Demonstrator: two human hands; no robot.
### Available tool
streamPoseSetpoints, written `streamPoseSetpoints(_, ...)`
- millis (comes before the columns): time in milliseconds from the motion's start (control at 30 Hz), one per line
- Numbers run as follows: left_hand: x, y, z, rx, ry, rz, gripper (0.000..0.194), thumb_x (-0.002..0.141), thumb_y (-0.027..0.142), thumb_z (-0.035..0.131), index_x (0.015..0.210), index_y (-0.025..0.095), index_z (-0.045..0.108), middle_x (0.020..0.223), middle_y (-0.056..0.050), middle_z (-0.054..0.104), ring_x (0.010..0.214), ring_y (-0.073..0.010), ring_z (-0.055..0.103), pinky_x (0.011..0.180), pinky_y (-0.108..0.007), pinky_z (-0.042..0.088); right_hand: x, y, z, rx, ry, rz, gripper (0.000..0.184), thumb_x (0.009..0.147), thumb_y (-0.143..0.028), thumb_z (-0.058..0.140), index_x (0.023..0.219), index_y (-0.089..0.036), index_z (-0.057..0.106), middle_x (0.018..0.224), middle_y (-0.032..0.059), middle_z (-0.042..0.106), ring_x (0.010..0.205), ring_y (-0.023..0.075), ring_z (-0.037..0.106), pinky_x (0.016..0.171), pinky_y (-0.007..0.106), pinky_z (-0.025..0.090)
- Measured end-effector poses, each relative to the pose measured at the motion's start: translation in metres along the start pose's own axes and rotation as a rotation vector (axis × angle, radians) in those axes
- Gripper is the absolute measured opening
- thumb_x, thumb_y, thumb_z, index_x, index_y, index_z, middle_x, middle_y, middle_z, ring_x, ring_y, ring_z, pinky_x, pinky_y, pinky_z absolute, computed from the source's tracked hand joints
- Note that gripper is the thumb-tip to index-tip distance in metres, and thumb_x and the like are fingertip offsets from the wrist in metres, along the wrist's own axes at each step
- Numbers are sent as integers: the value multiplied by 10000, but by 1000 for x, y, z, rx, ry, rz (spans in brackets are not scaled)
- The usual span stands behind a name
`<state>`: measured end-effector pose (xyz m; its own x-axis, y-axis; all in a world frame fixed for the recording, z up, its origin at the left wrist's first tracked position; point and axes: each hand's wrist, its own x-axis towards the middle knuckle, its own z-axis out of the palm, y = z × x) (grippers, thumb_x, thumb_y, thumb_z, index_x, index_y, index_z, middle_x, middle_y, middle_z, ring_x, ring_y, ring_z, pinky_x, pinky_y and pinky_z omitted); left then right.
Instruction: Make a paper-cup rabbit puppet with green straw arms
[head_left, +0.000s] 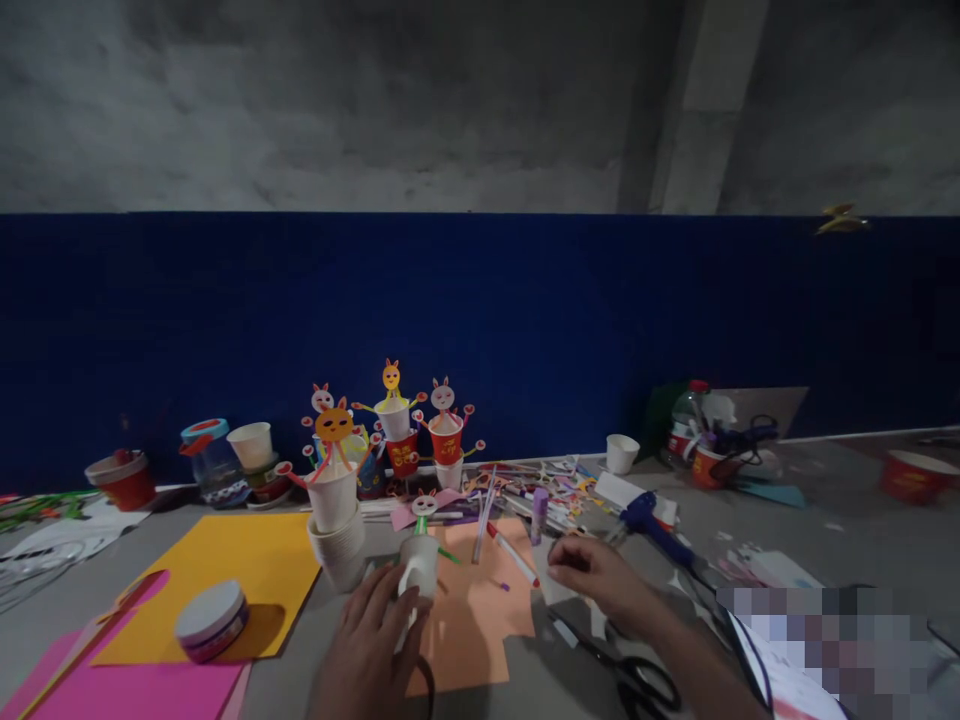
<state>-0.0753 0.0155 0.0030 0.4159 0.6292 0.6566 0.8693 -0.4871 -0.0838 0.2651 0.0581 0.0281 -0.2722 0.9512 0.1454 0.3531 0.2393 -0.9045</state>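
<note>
My left hand (379, 620) is wrapped round a small white paper cup (418, 562), held tilted over a sheet of orange paper (480, 650). A white rabbit face (424, 506) on a green stem stands up from the cup, and a green strip sticks out at its side. To the right, my right hand (589, 570) has its fingers pinched together above the table; what they hold, if anything, is hidden. Black-handled scissors (637, 675) lie just below that hand. A red-and-white marker (514, 555) and a purple glue stick (539, 515) are near its fingertips.
Paper cup figures with rabbit faces (334, 425) stand at the back, one on a cup stack (339, 548). A blue glue gun (656, 530) with its cord lies right. Yellow paper (262, 550) bears a lidded tub (212, 620). Straws and scraps (525, 490) litter the back.
</note>
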Motion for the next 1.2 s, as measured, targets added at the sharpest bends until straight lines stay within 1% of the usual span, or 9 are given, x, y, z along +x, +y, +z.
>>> streamPoseSetpoints(233, 0, 14, -1, -44, -59, 24, 278, 885, 216, 608, 1152, 285, 649, 1308, -92, 671, 1226, -321, 596, 961, -526, 554, -9, 1, 65, 376, -85, 107, 457, 618, -613, 743, 680, -216, 527, 615, -45, 539, 533, 124, 483, 549, 253, 385)
streamPoseSetpoints(467, 14, 37, -17, -382, -71, -9, 300, 895, 254, 636, 1191, 299, 627, 1303, -100, 657, 1233, -281, 589, 960, -399, 546, -14, 1, 80, 544, -125, 121, 540, 572, -660, 808, 669, -198, 545, 572, -64, 520, 502, 101, 474, 532, 245, 394)
streamPoseSetpoints(567, 27, 57, -19, -698, -209, -182, 222, 928, 288, 584, 1145, 281, 631, 1168, -83, 679, 1059, -234, 648, 862, -324, 550, -18, -4, 80, 575, -125, 113, 528, 587, -634, 826, 687, -188, 561, 589, -62, 523, 519, 99, 480, 537, 240, 391)
streamPoseSetpoints(633, 37, 72, -14, -913, -333, -373, 122, 918, 329, 579, 941, 229, 646, 930, -49, 662, 809, -192, 637, 642, -255, 514, -21, -7, 80, 578, -121, 106, 517, 608, -628, 822, 693, -188, 564, 581, -65, 515, 520, 102, 486, 537, 239, 394)
streamPoseSetpoints(733, 49, 89, -2, -1225, -382, -644, 264, 850, 425, 638, 733, 209, 542, 682, 37, 495, 616, -140, 494, 535, -232, 416, -24, -10, 77, 560, -105, 95, 487, 643, -614, 808, 705, -192, 571, 586, -65, 519, 531, 110, 506, 542, 240, 409)
streamPoseSetpoints(900, 52, 97, 10, -1574, -426, -827, 458, 668, 577, 774, 676, 213, 496, 598, 81, 423, 555, -102, 404, 501, -206, 380, -30, -20, 65, 514, -80, 95, 445, 685, -598, 769, 745, -201, 577, 631, -32, 591, 566, 138, 554, 559, 254, 428)
streamPoseSetpoints(1000, 47, 98, 10, -1659, -452, -930, 466, 653, 588, 786, 717, 224, 501, 632, 55, 535, 570, -122, 499, 513, -229, 465, -44, -23, 50, 353, 20, 53, 332, 772, -527, 706, 782, -209, 611, 700, -3, 626, 663, 178, 588, 614, 273, 439)
streamPoseSetpoints(1067, 43, 97, 10, -1695, -450, -969, 445, 690, 573, 770, 763, 232, 493, 694, 30, 619, 561, -136, 571, 496, -246, 499, -61, -17, 36, 23, 148, 26, 257, 851, -478, 607, 779, -232, 620, 723, 13, 649, 699, 208, 609, 642, 292, 454)
streamPoseSetpoints(1200, 40, 95, 14, -1717, -418, -1006, 469, 699, 582, 764, 775, 238, 455, 686, 37, 667, 410, -111, 593, 380, -195, 416, -104, 18, 7, -507, 253, 143, 172, 899, -413, 527, 917, -295, 651, 875, 52, 746, 741, 266, 688, 692, 345, 501)
